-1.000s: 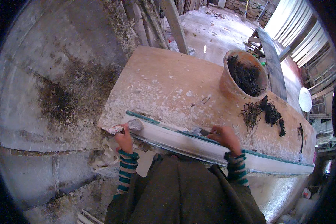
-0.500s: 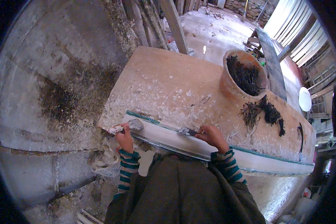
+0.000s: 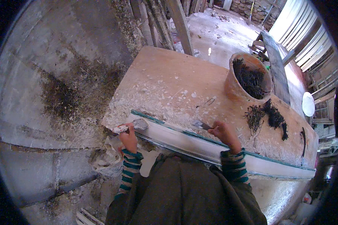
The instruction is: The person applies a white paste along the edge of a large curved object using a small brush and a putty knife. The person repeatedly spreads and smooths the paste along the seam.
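Along the near edge of the table lies a long white plaster strip [image 3: 180,137] with green edges, running from left centre to the far right. My left hand [image 3: 128,141] is closed on a plaster-caked trowel [image 3: 140,124] over the strip's left end. Its broad end is grey-white, and my fingers hide part of the handle. My right hand [image 3: 226,134] is wrapped round a narrow putty knife [image 3: 202,125]. The knife's whitish blade points left, just beyond the strip's far green edge, above the plaster-strewn tabletop.
The brown tabletop [image 3: 169,71] carries scattered plaster flakes. A plaster-smeared bucket [image 3: 234,84] of dark fibres stands toward the far right, with dark fibre bundles [image 3: 272,114] beside it. A crumpled bag [image 3: 107,159] sits below the left corner. Wooden beams [image 3: 178,26] lean behind.
My right hand has moved right and slightly away, taking the putty knife off the white strip to beyond its far edge. The left hand keeps its hold; the whole view has shifted slightly.
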A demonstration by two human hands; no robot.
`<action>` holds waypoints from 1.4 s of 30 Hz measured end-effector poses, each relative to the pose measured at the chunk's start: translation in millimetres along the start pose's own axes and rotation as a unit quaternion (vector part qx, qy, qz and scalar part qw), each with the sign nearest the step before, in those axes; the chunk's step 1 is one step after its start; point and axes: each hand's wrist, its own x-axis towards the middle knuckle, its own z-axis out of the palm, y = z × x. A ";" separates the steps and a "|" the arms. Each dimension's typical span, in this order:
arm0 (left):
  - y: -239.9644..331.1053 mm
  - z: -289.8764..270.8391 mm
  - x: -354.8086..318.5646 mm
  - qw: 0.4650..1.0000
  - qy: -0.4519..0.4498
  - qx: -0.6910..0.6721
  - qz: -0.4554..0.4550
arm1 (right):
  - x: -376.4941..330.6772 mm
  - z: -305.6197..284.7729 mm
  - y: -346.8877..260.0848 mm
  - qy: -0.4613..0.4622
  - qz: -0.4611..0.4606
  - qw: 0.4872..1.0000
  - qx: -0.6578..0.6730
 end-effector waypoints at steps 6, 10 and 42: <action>-2.7 1.2 -0.7 1.000 0.010 0.007 0.021 | -5.6 -9.8 41.1 -0.114 0.028 0.988 0.103; 21.3 0.6 -4.4 0.999 0.001 0.044 -0.003 | -4.1 -6.2 74.1 -0.187 0.069 0.967 0.156; -4.5 1.6 -1.8 0.999 0.005 0.005 0.032 | 50.2 14.9 111.6 -0.286 0.000 0.948 0.142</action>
